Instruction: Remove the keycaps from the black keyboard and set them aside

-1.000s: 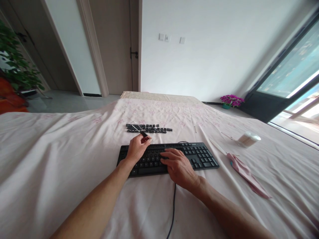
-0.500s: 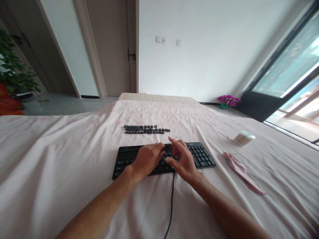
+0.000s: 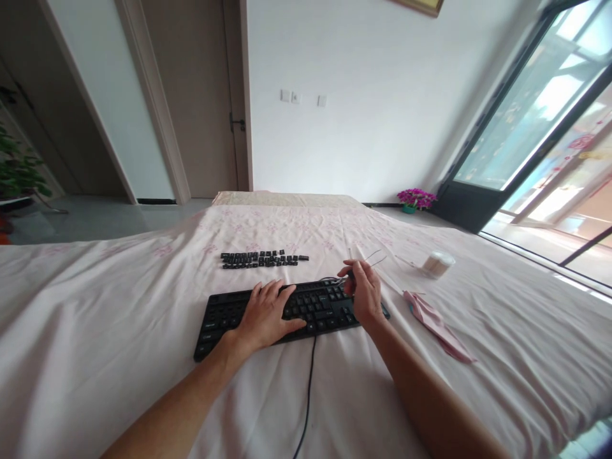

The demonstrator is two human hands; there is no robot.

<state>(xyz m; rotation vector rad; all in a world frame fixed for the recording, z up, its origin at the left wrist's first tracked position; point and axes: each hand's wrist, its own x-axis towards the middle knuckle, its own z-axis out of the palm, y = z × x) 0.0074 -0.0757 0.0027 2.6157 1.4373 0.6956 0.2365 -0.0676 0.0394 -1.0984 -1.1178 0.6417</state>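
A black keyboard (image 3: pixel 321 305) lies on the pink cloth, some key spots on its left side lacking caps. My left hand (image 3: pixel 268 315) rests open on its middle-left, fingers spread and thumb stretched right. Over the keyboard's right part, my right hand (image 3: pixel 366 292) is closed around a wire keycap puller (image 3: pixel 377 255). Thin wires stick out beyond the fingers to the upper right, and a short bit shows at the left of the fingertips; its handle is mostly hidden. Loose black keycaps (image 3: pixel 261 259) lie in rows behind the keyboard.
A tub of cotton swabs (image 3: pixel 438 264) and a folded pink cloth (image 3: pixel 437 326) lie to the right. The keyboard's cable (image 3: pixel 308 395) runs toward me over the bedspread-like cover (image 3: pixel 143 331). Purple flowers (image 3: pixel 415 198) stand by the far wall.
My left hand has opened flat and shifted away from the right one. My right hand has moved right and now grips the wire puller. The view has tilted up slightly.
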